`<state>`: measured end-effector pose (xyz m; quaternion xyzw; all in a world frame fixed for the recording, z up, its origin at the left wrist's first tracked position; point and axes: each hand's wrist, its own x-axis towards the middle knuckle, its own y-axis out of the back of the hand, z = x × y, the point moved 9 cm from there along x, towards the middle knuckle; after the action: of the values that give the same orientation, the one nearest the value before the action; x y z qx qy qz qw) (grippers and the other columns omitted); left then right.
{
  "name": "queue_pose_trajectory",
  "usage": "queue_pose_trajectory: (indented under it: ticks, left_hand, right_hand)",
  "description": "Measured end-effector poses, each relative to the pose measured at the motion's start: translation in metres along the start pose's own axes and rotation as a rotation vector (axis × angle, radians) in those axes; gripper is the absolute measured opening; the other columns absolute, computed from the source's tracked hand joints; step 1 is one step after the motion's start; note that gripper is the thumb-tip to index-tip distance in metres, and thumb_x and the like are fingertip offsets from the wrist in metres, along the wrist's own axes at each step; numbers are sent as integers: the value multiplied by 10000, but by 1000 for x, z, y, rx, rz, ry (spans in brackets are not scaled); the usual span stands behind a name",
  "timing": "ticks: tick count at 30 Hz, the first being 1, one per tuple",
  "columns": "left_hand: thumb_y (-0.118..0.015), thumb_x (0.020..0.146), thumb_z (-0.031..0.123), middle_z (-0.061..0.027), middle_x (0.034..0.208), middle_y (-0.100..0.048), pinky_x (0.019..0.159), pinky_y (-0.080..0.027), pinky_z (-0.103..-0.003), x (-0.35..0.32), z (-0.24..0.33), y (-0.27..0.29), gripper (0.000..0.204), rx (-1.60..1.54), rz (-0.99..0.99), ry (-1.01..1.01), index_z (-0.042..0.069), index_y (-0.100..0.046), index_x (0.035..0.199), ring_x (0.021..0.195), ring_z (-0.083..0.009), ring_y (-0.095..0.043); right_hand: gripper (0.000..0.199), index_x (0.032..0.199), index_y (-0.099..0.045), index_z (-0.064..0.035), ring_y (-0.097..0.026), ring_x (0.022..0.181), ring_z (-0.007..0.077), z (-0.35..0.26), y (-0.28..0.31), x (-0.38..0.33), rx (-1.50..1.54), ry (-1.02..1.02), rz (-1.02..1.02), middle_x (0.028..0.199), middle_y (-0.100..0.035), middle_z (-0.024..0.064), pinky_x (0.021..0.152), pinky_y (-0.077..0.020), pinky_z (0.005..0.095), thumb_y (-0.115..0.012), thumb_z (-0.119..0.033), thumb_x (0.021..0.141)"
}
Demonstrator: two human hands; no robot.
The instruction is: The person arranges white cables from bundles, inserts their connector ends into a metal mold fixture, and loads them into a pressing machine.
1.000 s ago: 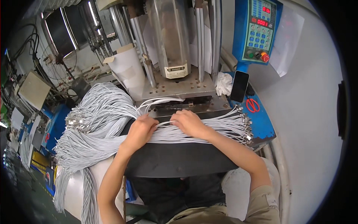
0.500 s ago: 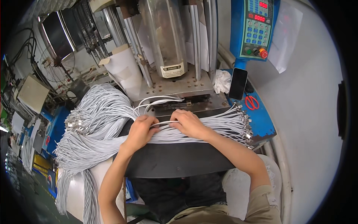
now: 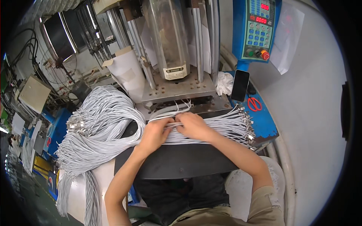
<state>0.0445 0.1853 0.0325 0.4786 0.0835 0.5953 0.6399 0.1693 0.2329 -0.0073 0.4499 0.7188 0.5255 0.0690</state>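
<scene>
A thick bundle of grey cables (image 3: 102,124) drapes from the left over the dark bench edge (image 3: 181,165) and runs across to metal connector ends (image 3: 245,124) on the right. My left hand (image 3: 155,133) and my right hand (image 3: 192,126) lie close together on the middle of the bundle, fingers pinching a few of the cables. Several cable ends (image 3: 173,109) loop from my fingers up into the slot of the metal press (image 3: 177,86) just behind.
A blue control box (image 3: 256,30) with buttons stands at the back right. A black phone (image 3: 240,85), a white rag (image 3: 225,83) and red scissors (image 3: 254,104) lie on the blue shelf. More connector ends (image 3: 77,124) cluster at the left.
Both hands have moved closer together over the middle of the bundle. The looped cable ends now reach further toward the press slot.
</scene>
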Motion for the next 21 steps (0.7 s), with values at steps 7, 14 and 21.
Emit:
queue_pose_trajectory:
  ticks: [7,14,21]
  left_hand:
    - [-816,827,84,-93,904,-762,789,-556,-287,-19,-5,26,218,-201,-10,171,-27,-736,997,840,-137,-714]
    - [-837,821,176,-60,701,-672,589,-457,-318,-14,35,24,211,-32,57,216,3,-780,926,625,-137,-575]
    - [-730,957,234,85,599,-398,511,-209,-245,-61,-109,69,356,-909,440,628,122,-563,663,538,-33,-289]
  right_hand:
    - [338,1102,-605,2,-642,993,335,-4,34,-46,-379,-32,150,995,-675,141,855,-465,485,-668,-209,846]
    - [250,1003,-616,-5,-702,848,317,-1,21,-42,-388,-53,139,882,-700,147,807,-485,436,-681,-125,794]
    - [120,921,-610,-29,-704,763,315,-16,21,-35,-414,-7,212,824,-700,130,751,-505,450,-639,-132,867]
